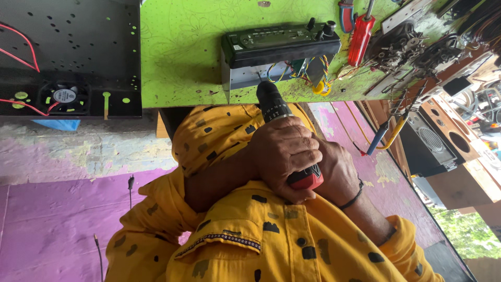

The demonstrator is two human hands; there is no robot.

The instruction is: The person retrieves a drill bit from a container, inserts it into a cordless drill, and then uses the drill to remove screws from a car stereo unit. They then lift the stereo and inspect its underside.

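Both my hands are wrapped around a cordless drill [272, 104] with a black chuck and a red body, held close to my chest over my yellow patterned shirt. My left hand [284, 156] grips the handle from the left. From the right, my right hand [339, 172], with a black band on its wrist, closes around the same handle. The drill's nose points at the metal underside [245, 78] of a black audio unit [276, 44] with knobs, which stands at the edge of a green table [182, 52]. The bit's tip is hidden.
A black perforated metal panel with a small fan [65, 96] and red wires lies on the table's left. A red-handled screwdriver [360, 39], loose wires and metal parts lie at the right. Wooden speaker boxes [443, 141] stand beyond. Purple floor lies below.
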